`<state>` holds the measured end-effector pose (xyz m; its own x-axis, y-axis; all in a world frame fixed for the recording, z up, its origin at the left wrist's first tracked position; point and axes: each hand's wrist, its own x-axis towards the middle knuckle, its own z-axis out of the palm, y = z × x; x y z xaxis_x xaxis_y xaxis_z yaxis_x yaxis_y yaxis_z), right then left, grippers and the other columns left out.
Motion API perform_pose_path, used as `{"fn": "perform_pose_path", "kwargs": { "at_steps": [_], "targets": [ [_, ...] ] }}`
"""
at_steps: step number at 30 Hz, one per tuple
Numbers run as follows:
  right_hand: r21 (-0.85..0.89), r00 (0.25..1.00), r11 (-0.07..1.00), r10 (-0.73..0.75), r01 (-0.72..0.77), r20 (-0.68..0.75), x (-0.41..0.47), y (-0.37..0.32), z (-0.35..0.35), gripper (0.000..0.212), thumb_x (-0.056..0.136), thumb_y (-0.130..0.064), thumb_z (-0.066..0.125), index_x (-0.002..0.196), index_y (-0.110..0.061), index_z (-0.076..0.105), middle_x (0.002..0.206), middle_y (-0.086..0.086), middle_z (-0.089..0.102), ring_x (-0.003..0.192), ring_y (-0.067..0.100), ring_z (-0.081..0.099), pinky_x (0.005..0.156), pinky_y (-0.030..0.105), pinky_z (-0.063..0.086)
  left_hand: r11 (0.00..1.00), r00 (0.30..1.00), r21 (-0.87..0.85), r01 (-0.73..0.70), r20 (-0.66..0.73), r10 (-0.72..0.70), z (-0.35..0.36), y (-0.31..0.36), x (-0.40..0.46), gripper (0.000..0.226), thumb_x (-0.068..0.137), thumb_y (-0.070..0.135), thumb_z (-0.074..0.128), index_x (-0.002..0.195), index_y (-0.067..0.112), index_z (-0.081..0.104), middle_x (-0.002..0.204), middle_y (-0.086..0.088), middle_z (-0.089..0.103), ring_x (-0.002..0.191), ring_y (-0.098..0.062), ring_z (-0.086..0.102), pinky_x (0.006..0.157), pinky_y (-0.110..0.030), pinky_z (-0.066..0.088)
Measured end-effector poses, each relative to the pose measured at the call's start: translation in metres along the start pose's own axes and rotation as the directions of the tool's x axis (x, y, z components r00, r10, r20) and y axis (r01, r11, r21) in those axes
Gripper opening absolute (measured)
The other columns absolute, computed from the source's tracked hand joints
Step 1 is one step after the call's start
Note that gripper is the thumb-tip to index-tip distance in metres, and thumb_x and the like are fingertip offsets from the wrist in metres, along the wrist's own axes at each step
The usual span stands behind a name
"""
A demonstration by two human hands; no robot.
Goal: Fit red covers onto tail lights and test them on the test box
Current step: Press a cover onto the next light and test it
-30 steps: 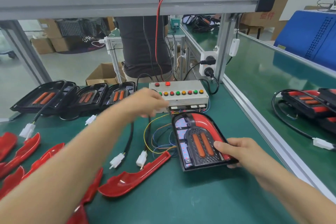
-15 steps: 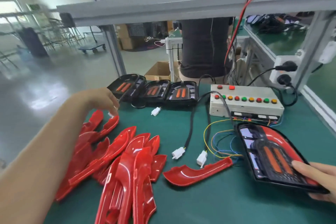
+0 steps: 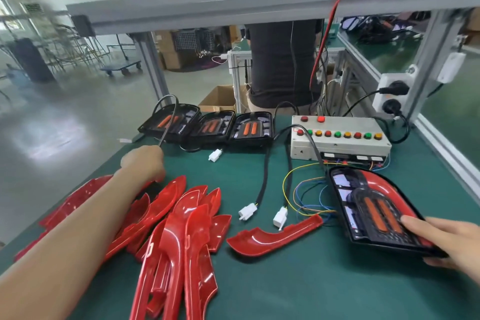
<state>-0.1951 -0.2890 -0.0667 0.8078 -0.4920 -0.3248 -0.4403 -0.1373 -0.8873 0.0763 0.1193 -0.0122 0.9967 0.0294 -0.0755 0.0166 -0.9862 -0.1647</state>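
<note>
One tail light (image 3: 374, 205) covered under right hand (image 3: 446, 239) fingers – left hand (image 3: 145, 163) grips a cable (image 3: 168, 122); three uncovered lights (image 3: 207, 126) remain

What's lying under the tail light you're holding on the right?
Coloured wires from the test box run beneath the left edge of the tail light, which the right hand steadies. Where they end, and whether a connector is plugged in, is covered by the housing.

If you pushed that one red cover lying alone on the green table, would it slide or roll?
The red cover would probably slide: it looks glossy and thin, so likely light. Its long curved shape seems unlikely to roll, though it might rock.
</note>
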Motion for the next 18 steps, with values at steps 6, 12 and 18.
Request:
{"fn": "perform_pose_path", "kwargs": {
  "at_steps": [6, 12, 18],
  "targets": [
    [0.012, 1.0, 1.0, 0.018, -0.018, 0.0, 0.0, 0.004, -0.002, 0.059, 0.037, -0.074, 0.078, 0.084, -0.04, 0.077, 0.081, -0.007, 0.076, 0.066, 0.005, 0.071, 0.051, 0.022, 0.053, 0.997, 0.996, -0.007, -0.075, -0.037, 0.075, 0.005, -0.003, -0.004, 0.038, 0.081, 0.014, 0.06, 0.115, 0.029, 0.065, 0.121, -0.007, 0.063, 0.11, -0.028, 0.059, 0.087, -0.036, 0.051],
    [0.004, 1.0, 1.0, 0.0, 0.0, 0.003, 0.001, 0.005, -0.002, 0.06, 0.038, -0.076, 0.076, 0.086, -0.039, 0.077, 0.08, -0.007, 0.076, 0.065, 0.003, 0.07, 0.051, 0.019, 0.052, 0.986, 0.984, -0.026, -0.163, -0.072, 0.161, -0.02, 0.003, -0.023, 0.023, 0.077, 0.047, 0.067, 0.092, 0.03, 0.072, 0.099, 0.004, 0.068, 0.095, -0.021, 0.062, 0.084, -0.035, 0.052],
    [-0.006, 0.999, 0.999, -0.042, 0.042, 0.004, -0.002, -0.001, 0.002, 0.036, 0.052, -0.062, 0.067, 0.08, -0.041, 0.077, 0.078, -0.008, 0.076, 0.074, 0.012, 0.07, 0.055, 0.022, 0.052, 0.974, 0.95, -0.094, -0.205, 0.221, 0.221, -0.019, 0.016, -0.038, 0.05, 0.059, 0.068, 0.071, 0.081, 0.024, 0.068, 0.079, 0.007, 0.068, 0.077, -0.011, 0.064, 0.075, -0.029, 0.054]
  ]
}}
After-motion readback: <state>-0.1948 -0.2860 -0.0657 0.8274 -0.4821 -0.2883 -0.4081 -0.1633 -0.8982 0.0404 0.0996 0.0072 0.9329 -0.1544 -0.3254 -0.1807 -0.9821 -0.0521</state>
